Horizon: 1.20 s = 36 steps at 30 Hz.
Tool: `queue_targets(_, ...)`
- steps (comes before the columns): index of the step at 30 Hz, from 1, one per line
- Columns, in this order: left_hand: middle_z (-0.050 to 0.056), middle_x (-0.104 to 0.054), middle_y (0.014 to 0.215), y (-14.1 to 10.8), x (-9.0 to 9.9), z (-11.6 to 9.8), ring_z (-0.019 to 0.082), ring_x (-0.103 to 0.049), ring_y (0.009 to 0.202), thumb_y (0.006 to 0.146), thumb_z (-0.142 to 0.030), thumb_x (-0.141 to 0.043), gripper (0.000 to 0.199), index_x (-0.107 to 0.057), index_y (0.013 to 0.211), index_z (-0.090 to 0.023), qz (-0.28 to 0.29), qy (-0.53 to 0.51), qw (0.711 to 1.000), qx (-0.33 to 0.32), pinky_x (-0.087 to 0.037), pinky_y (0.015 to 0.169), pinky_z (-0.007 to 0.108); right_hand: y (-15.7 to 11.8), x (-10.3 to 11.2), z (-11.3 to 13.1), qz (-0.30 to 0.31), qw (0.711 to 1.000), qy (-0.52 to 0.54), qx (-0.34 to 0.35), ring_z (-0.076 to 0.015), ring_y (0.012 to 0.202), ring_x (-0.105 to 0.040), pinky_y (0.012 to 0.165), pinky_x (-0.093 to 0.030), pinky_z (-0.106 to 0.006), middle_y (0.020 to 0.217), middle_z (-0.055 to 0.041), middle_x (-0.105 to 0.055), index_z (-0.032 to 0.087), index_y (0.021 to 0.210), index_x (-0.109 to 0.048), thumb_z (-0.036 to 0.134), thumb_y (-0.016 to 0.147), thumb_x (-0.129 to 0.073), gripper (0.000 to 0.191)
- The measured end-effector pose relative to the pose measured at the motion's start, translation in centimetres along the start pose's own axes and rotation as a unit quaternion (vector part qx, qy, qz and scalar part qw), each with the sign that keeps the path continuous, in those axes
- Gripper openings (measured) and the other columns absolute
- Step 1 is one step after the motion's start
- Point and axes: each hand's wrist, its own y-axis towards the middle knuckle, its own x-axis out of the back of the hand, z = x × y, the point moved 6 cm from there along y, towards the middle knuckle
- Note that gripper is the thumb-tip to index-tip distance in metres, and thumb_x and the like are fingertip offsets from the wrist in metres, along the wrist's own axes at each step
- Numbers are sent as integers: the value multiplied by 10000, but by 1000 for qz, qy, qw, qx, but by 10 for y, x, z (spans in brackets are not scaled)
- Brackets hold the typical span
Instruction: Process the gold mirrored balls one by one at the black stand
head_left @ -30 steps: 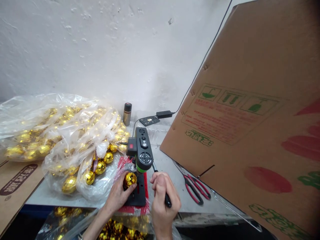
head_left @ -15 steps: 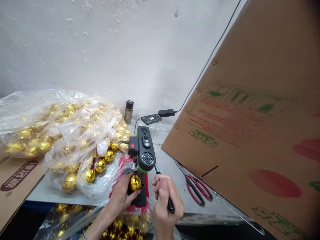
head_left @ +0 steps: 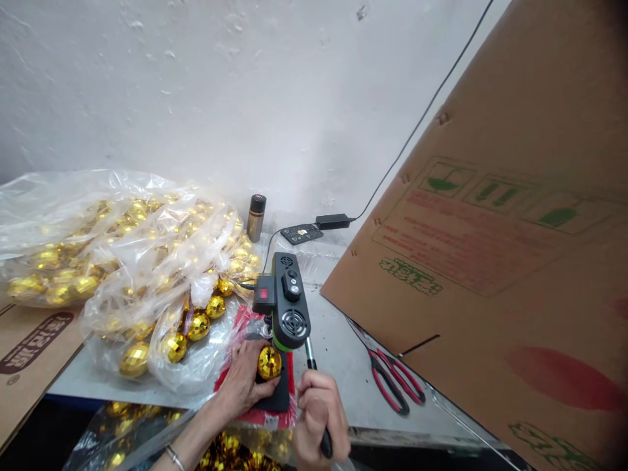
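Note:
My left hand (head_left: 248, 374) is closed round a shiny gold faceted ball (head_left: 269, 363), thumb and fingers on its sides. The ball sits over the black base plate (head_left: 282, 399) of a small black hand press (head_left: 290, 301), right by the front of its head. Any contact between head and ball is hidden from above. My right hand (head_left: 321, 409) is wrapped round the press's lever (head_left: 310, 353), whose black end (head_left: 326, 445) sticks out below the fist. Beneath the base lies a red cloth (head_left: 293, 379) under clear plastic.
Clear bags full of gold balls (head_left: 133, 360) cover the left of the table (head_left: 338, 353). Red-handled scissors (head_left: 392, 383) lie at right, beside a large leaning cardboard box (head_left: 466, 261). Behind stand a dark-capped bottle (head_left: 256, 219) and a black power adapter (head_left: 333, 221).
My right hand has pulled the lever down and towards me. The left hand still keeps the ball at the press head. The whole view has shifted slightly.

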Motion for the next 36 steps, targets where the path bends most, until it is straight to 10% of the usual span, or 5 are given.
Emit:
queue_targets(14,135,-733,1187,-1,2,-4,368,-648,1132,793,-248,-737,493,-634,1272,-199,4,-6,1000,7,-467,1021,536,-18,-5,-6,-67,998,-2,-12,-101,652,-553,934,-504,-331,744,52,-594,221,768,-540,229,1111,-426,361)
queue_targets(36,143,-734,1241,2,-3,-3,383,-648,1168,761,-222,-742,513,-635,1262,-202,-8,-15,1000,4,-475,1027,548,-9,-9,-7,-97,995,4,-8,-99,593,-526,879,-524,-322,687,59,-558,224,706,-494,234,1102,-444,400)
